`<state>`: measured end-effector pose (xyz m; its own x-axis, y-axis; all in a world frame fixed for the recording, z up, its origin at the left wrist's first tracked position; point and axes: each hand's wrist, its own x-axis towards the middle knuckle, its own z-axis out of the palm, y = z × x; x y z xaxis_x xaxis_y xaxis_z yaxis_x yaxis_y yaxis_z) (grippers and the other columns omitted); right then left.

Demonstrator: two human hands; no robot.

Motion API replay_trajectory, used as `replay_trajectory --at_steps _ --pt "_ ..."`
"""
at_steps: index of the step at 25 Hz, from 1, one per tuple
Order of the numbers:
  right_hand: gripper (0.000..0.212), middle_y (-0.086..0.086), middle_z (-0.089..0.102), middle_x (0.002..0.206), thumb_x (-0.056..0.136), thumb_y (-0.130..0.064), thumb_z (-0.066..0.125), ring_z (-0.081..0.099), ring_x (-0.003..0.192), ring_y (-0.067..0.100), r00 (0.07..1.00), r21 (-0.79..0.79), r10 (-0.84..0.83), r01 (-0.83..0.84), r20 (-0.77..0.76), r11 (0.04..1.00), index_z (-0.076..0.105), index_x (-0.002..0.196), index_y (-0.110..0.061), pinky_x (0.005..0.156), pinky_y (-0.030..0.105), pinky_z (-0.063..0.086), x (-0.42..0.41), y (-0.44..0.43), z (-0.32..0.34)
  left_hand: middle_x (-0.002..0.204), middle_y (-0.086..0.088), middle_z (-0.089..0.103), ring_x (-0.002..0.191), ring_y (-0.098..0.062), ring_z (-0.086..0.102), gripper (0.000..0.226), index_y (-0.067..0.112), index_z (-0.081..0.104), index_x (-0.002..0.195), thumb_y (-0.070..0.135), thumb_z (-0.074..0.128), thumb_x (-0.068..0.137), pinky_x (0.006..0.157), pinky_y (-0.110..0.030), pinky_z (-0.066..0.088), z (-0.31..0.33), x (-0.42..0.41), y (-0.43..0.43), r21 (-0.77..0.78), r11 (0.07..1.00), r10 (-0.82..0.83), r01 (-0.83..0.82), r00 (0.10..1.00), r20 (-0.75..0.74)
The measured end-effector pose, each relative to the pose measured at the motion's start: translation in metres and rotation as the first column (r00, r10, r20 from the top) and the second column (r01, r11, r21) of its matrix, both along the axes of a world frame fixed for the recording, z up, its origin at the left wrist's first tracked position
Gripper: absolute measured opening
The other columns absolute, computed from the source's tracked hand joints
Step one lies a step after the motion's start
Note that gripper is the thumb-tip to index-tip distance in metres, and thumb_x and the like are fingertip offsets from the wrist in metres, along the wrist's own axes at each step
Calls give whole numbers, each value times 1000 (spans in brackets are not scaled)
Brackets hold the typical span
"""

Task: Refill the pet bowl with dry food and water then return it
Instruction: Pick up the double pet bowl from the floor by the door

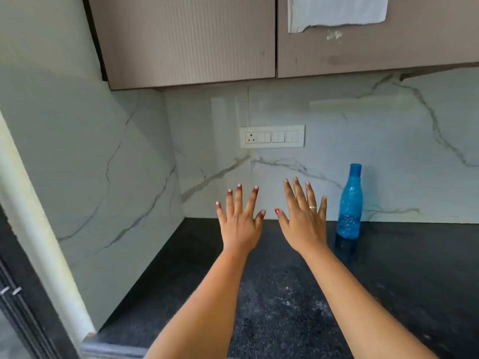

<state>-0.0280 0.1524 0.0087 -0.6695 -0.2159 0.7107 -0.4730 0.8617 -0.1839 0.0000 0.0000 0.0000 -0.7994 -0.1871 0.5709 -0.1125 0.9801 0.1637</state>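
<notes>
Your one container in view is the blue bottle (349, 213): it stands upright with its cap on, at the back of the countertop (280, 307), just beside your right hand (304, 224) on its outer side and close to the wall. Its tinted, textured plastic looks darker in the bottom part, but you cannot tell from here how much is inside. Your left hand (239, 225) and right hand are both held out over the counter, backs toward you, fingers straight and spread wide, gripping nothing; the two thumbs are near each other but apart. A ring (312, 207) shows on your right hand. The countertop is dark speckled stone running into a corner. Behind and to the left rises a white marble backsplash (388, 141) with grey veins, carrying a switch plate (272, 136) with one socket. Above hang beige wall cabinets (181, 40), a torn white sheet (337, 11) stuck on the right-hand door.
</notes>
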Motion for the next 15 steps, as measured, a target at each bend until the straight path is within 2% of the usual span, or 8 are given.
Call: replay_trajectory --at_steps 4,8,11,15 --pt "72 -3 -1 163 97 -52 32 -4 150 23 985 123 16 -37 169 992 -5 153 -27 116 56 -2 5 -13 -48 162 -2 -6 148 -27 -11 61 44 -12 147 58 17 96 112 -52 -15 -49 32 -18 -9 990 144 -144 982 119" --pt "73 -3 1 163 97 -52 32 -1 150 23 951 169 155 -204 266 964 -5 153 -25 116 57 1 25 -39 -81 163 -1 -3 149 -27 -8 61 45 -9 148 59 19 96 114 -52 -11 -90 83 -27 39 957 275 -289 939 207" --pt "73 -4 0 163 97 -52 32 -2 150 22 899 184 276 -351 339 918 -7 153 -24 116 57 1 51 -56 -99 163 -2 -6 148 -26 -11 61 45 -11 147 59 19 96 114 -52 -12 -114 134 -30 64 903 390 -425 872 294" --pt "73 -5 0 163 98 -51 31 -3 150 20 803 163 453 -543 388 823 -7 153 -23 117 55 -1 99 -82 -118 162 0 -12 147 -25 -17 61 45 -13 147 58 18 96 111 -50 -18 -135 214 -22 116 781 538 -613 756 373"
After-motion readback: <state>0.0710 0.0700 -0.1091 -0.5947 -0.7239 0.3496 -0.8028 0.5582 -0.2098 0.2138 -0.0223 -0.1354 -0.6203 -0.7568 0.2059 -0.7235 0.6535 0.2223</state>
